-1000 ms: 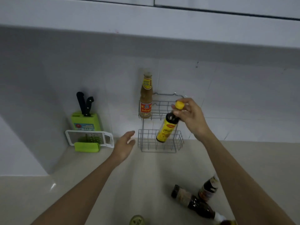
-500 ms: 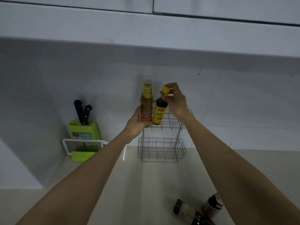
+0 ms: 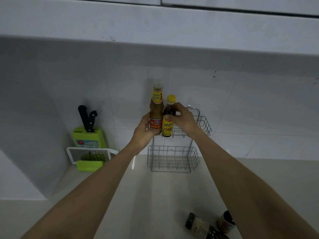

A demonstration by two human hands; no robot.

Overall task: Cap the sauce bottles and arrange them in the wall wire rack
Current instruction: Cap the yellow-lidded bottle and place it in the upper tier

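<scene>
A grey two-tier wire rack [image 3: 204, 125] hangs on the white tiled wall. In its upper basket, at the left end, stands a tall brown sauce bottle [image 3: 156, 111] with a pale cap. My left hand [image 3: 144, 131] grips its lower part. Right beside it stands a dark bottle with a yellow cap and yellow label [image 3: 168, 118], upright in the same basket. My right hand [image 3: 183, 120] holds it around the shoulder. The lower basket [image 3: 172, 159] holds nothing. Two more dark bottles [image 3: 198, 225] [image 3: 225, 221] lie on the counter at the bottom right.
A green knife block [image 3: 89, 137] with two black-handled knives stands at the back left, with a white-framed grater [image 3: 91, 154] and a green holder in front of it. The beige countertop [image 3: 155, 195] runs below. White upper cabinets overhang the wall.
My right hand carried the yellow-capped bottle up from in front of the rack into the upper basket, then slid from the cap to the shoulder. My left hand rose and took hold of the tall bottle.
</scene>
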